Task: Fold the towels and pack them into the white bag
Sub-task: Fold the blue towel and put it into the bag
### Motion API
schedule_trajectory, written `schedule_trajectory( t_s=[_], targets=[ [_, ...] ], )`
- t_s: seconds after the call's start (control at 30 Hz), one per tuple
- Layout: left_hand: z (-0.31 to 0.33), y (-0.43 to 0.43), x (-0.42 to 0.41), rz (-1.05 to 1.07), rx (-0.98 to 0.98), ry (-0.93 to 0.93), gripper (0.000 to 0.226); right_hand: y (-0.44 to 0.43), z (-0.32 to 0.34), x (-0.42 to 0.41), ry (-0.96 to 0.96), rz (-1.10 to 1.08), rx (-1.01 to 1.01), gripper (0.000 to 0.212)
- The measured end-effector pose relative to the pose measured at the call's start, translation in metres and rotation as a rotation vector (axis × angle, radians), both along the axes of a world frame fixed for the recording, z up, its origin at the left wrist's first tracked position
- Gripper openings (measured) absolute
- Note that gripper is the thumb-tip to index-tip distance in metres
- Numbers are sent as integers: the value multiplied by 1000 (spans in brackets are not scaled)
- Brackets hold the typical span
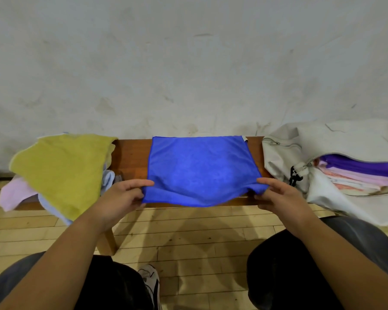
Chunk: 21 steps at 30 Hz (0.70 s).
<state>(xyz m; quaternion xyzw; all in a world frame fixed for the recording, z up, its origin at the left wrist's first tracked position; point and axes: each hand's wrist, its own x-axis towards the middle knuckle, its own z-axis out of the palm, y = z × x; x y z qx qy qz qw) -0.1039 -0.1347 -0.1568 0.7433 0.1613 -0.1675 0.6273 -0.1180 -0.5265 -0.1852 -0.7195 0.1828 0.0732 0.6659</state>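
The blue towel lay spread flat across the middle of the desk, its near edge sagging off the front. It looked thin, light and limp, likely to droop wherever unsupported, so the corners were the sensible hold. The left hand pinched the corner at seven o'clock, the right hand the corner at five. The white bag sat open at three o'clock, folded towels inside; unfolded towels were heaped at nine.
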Motion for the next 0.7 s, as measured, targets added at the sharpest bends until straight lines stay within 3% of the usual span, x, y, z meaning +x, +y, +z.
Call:
schedule_trajectory(
  t_s=[0.07, 0.17, 0.27, 0.43, 0.57, 0.7],
  targets=[
    [-1, 4, 1, -69, 51, -34, 49, -1, -4, 0, -50, 37, -129, 41],
    [0, 6, 4, -144, 207, -88, 57, -1, -7, 0, -99, -6, -266, 27],
    [-2, 6, 5, -167, 312, -166, 47, -3, -7, 3, -140, -81, -342, 12],
    [-8, 6, 8, -188, 514, -312, 40, 1, -3, 5, -198, -125, -390, 14],
    [-4, -3, 9, -112, 480, -375, 29, 6, 0, 6, -185, -112, -360, 20],
    [4, -9, 8, -39, 462, -395, 5, 5, -1, 6, -191, -152, -419, 8]
  ],
)
